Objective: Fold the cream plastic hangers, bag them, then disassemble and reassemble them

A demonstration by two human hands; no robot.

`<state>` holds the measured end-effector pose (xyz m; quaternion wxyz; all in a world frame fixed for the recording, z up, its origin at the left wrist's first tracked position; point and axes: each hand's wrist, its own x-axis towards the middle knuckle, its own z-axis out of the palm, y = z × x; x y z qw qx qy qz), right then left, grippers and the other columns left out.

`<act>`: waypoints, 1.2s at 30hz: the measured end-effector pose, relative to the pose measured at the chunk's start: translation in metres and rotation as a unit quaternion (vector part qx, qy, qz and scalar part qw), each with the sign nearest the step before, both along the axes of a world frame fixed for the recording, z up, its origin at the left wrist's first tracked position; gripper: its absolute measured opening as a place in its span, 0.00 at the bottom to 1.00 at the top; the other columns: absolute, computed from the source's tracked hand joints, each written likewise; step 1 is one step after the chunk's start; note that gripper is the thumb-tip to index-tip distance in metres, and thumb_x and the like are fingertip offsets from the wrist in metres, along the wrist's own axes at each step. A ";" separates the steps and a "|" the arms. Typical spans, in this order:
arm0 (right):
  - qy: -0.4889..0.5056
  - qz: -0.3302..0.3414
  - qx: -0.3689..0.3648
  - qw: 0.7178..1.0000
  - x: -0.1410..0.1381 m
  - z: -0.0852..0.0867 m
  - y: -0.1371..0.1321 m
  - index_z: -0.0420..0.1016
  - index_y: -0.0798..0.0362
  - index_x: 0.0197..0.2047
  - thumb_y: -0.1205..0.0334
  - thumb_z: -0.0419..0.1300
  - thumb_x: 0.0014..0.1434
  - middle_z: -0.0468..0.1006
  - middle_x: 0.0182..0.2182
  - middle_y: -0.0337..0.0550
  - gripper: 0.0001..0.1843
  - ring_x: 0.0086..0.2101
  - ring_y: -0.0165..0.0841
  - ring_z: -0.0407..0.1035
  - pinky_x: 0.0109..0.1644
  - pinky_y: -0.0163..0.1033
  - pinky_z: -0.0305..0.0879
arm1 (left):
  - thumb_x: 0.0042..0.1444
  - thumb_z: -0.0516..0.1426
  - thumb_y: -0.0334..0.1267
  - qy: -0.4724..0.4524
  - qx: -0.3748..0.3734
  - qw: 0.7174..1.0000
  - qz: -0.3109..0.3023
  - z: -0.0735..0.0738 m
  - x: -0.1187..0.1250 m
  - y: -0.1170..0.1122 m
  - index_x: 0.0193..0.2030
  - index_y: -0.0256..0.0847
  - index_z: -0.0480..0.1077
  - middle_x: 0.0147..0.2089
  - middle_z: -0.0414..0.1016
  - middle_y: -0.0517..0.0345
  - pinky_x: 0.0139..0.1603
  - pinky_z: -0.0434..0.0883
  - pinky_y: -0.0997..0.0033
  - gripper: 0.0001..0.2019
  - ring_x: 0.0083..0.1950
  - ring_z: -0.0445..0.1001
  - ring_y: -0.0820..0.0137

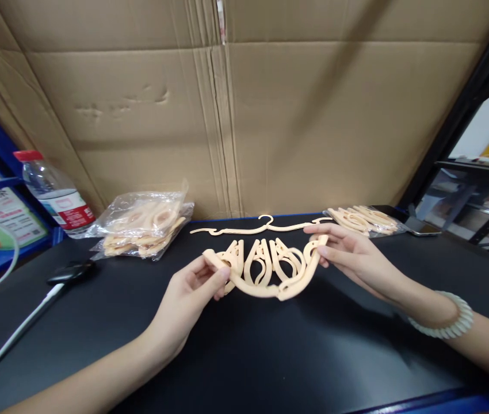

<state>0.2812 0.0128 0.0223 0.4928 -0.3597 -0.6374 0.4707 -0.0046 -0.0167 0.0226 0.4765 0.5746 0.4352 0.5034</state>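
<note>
Between my two hands is a cream folding clothes hanger [256, 291], its arms tilted up into a wide V above the table. My left hand [195, 290] pinches the end of one arm. At the other end, my right hand [352, 253] grips the tip between thumb and fingers. Just behind it lie several folded hangers [258, 259] in a row, partly hidden by the held one. Farther back, an unfolded hanger [244, 231] lies flat with its hook pointing away from me.
Clear bags of folded hangers lie at the back left [141, 227] and back right [363, 220]. A red-capped bottle [61, 198] stands at left, near a black plug with a white cable [15, 336]. A phone-like object [421, 224] is at right. Cardboard [335, 115] walls the black table's rear.
</note>
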 end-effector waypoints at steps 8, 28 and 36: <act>0.048 0.114 -0.036 0.992 -0.024 -0.004 -0.017 0.65 0.51 0.49 0.61 0.66 0.57 0.75 0.37 0.42 0.19 0.34 0.29 0.71 0.40 0.38 0.71 | 0.56 0.60 0.47 0.044 -0.010 0.996 -0.079 0.002 0.017 -0.015 0.33 0.38 0.68 0.25 0.70 0.62 0.27 0.70 0.73 0.13 0.25 0.69 0.73; -0.099 0.234 0.019 0.967 -0.030 0.008 -0.041 0.69 0.45 0.60 0.63 0.59 0.63 0.66 0.58 0.47 0.22 0.57 0.38 0.65 0.62 0.48 0.63 | 0.49 0.66 0.38 -0.009 0.023 0.999 -0.039 -0.002 0.016 -0.015 0.41 0.38 0.71 0.36 0.76 0.55 0.43 0.75 0.69 0.13 0.39 0.75 0.67; -0.119 0.227 0.046 0.965 -0.031 0.007 -0.044 0.69 0.47 0.60 0.64 0.59 0.62 0.67 0.57 0.50 0.22 0.54 0.37 0.67 0.58 0.47 0.68 | 0.51 0.65 0.37 -0.013 0.015 0.997 -0.071 0.001 0.017 -0.020 0.43 0.40 0.73 0.43 0.79 0.52 0.51 0.75 0.64 0.12 0.45 0.78 0.63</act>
